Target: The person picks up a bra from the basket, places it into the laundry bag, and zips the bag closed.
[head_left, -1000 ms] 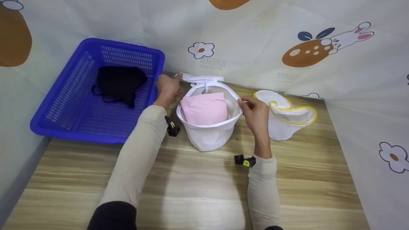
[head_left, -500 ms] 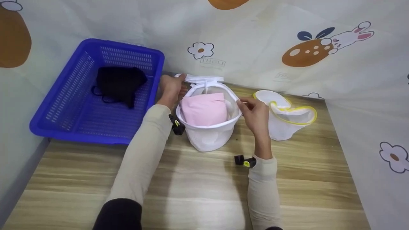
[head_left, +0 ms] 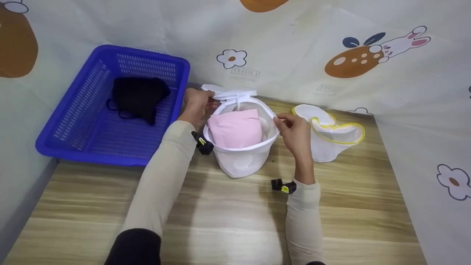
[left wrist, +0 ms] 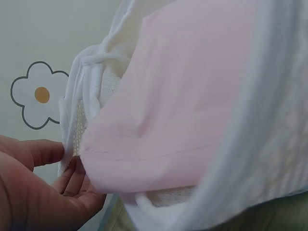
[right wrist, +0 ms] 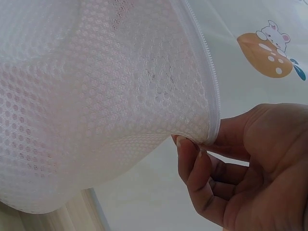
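A white mesh laundry bag [head_left: 243, 162] with a zip edge stands upright on the table, its mouth facing up. Folded pink cloth [head_left: 235, 129] fills much of it and shows above the near rim. At the back, the bag's lid flap [head_left: 230, 92] is turned away from the mouth. My left hand [head_left: 198, 103] pinches the left end of that flap between thumb and fingers, seen close up in the left wrist view. On the other side, my right hand [right wrist: 240, 173] pinches the zip edge [right wrist: 211, 91] at the right of the mouth.
A blue plastic basket [head_left: 99, 158] stands at the left, close to my left hand, with a black garment [head_left: 138, 95] inside. Right of my right hand is another white bag [head_left: 325, 147] with yellow trim. A patterned sheet [head_left: 279, 48] hangs behind the wooden table [head_left: 235, 228].
My left hand has shifted slightly right and a little down, and the flap has tilted with it. The bag has come slightly nearer. The right hand keeps its pinch on the rim.
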Tool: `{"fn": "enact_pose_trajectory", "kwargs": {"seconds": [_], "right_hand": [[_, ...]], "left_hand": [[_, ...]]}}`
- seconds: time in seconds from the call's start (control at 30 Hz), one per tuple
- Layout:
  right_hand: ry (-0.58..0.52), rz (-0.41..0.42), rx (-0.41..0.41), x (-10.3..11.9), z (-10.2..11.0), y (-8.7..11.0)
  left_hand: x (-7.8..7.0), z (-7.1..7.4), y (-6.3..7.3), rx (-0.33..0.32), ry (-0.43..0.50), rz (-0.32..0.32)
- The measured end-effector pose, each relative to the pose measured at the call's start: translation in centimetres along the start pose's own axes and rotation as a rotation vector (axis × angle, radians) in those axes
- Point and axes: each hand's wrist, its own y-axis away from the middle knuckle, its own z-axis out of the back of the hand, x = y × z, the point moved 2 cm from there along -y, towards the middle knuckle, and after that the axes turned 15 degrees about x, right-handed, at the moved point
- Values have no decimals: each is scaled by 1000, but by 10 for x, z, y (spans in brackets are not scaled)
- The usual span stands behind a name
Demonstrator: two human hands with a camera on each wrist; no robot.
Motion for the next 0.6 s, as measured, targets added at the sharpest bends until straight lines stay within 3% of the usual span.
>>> {"fn": "enact_pose_trajectory", "kwargs": {"seconds": [0.27, 0.5, 0.6], "right_hand": [[-18, -32, 27, 0, 1, 1], [-1, -13, 34, 1, 3, 1], [17, 1, 31, 2, 3, 1]], "left_hand": [[-10, -2, 5, 61, 21, 1], [-19, -5, 8, 187, 95, -70], [-18, -5, 8, 202, 135, -86]]}}
